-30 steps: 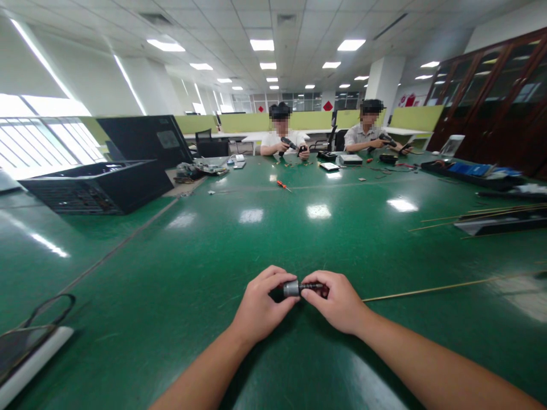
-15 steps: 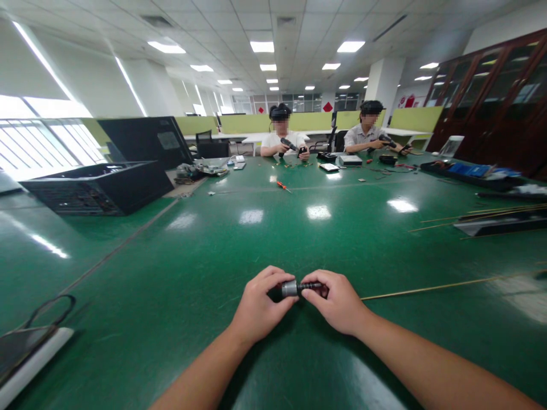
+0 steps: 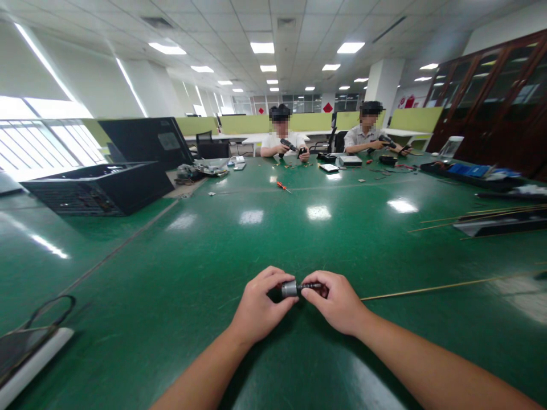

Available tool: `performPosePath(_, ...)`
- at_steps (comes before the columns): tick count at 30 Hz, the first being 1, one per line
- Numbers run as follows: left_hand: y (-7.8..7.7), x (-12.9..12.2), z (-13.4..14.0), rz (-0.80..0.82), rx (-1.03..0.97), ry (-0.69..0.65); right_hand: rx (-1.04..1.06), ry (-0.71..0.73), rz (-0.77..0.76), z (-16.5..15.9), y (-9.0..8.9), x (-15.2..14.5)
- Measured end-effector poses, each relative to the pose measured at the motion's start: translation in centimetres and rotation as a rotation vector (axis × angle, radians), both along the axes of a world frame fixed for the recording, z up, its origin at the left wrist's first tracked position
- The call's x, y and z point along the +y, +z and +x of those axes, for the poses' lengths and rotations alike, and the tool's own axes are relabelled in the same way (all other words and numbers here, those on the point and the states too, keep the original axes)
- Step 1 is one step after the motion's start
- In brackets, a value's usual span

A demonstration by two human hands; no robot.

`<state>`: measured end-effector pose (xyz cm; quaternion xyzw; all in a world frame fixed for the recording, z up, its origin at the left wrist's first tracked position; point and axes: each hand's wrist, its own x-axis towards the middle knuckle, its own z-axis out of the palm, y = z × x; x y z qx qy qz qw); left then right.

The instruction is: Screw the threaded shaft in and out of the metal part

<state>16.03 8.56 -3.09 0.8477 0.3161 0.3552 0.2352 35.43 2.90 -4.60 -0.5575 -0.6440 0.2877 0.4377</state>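
Just above the green tabletop [image 3: 239, 245], at the near middle, I hold a small silver metal cylinder with a dark end. My left hand [image 3: 260, 304] is closed around this metal cylinder [image 3: 289, 288], thumb below and fingers above. Out of its right end comes a dark, ribbed, screw-like shaft [image 3: 311, 286]. The thumb and fingers of my right hand [image 3: 338, 299] pinch that shaft and partly cover it. A thin yellowish rod [image 3: 427, 288] lies on the table, running rightward from beside my right wrist.
A black computer case [image 3: 98, 188] stands at the left, a white-edged slab [image 3: 36, 364] nearer. An orange screwdriver [image 3: 282, 186] lies mid-table. Thin rods over a dark channel [image 3: 482, 225] and a tray of blue packets [image 3: 470, 171] are right. Two people [image 3: 282, 136] hold power drills across the table.
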Motion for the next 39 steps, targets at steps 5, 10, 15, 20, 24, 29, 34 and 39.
performPosePath(5, -0.07, 0.05, -0.03, 0.009, -0.005, 0.000, -0.006, 0.006, -0.001, 0.03, 0.16, 0.01)
performPosePath(10, 0.03, 0.06, 0.00, 0.003, -0.002, 0.001, -0.007, 0.003, 0.007, 0.02, 0.14, 0.00)
performPosePath(15, 0.09, 0.02, 0.06, 0.000, 0.001, 0.005, 0.012, 0.012, 0.007, -0.01, -0.03, 0.02)
performPosePath(20, 0.16, 0.03, 0.05, -0.005, -0.008, 0.002, 0.011, 0.006, -0.002, 0.02, -0.04, 0.11)
performPosePath(24, 0.19, 0.02, 0.05, -0.002, -0.016, 0.000, 0.010, 0.005, -0.007, 0.03, 0.13, -0.03)
performPosePath(29, 0.19, -0.03, 0.03, 0.000, -0.013, 0.006, 0.000, -0.003, 0.006, 0.06, 0.38, -0.13)
performPosePath(34, 0.11, 0.04, -0.03, -0.001, -0.009, 0.006, 0.009, -0.005, 0.007, 0.04, 0.41, -0.08)
performPosePath(39, 0.11, 0.10, -0.02, 0.008, -0.004, 0.008, 0.020, -0.001, 0.005, 0.03, 0.29, -0.05)
